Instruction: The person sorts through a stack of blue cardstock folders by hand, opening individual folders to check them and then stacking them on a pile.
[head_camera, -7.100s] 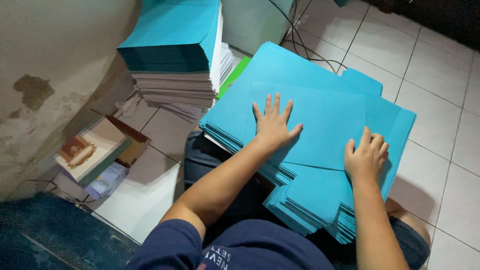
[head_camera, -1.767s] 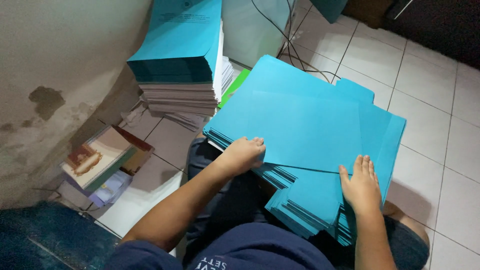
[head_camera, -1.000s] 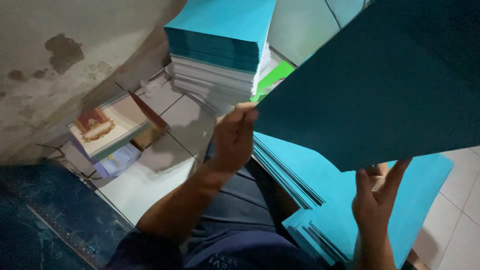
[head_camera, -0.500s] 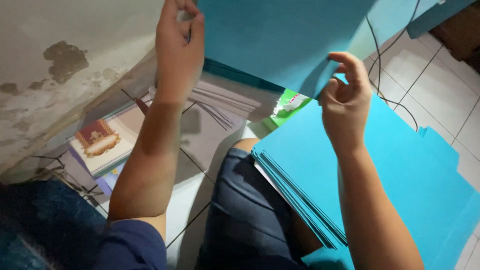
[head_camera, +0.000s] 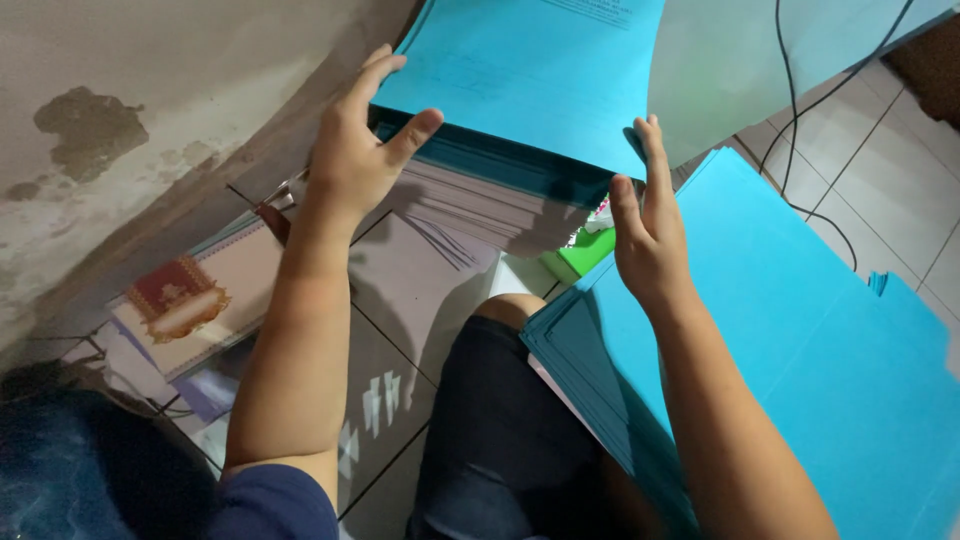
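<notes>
Both hands are pressing a blue sheet (head_camera: 530, 70) onto the tall stack (head_camera: 480, 190) at twelve o'clock: left hand (head_camera: 365, 150) gripping its left edge, right hand (head_camera: 645, 235) touching its near edge. A blue pile (head_camera: 800, 330) is lying on the lap at three o'clock.
</notes>
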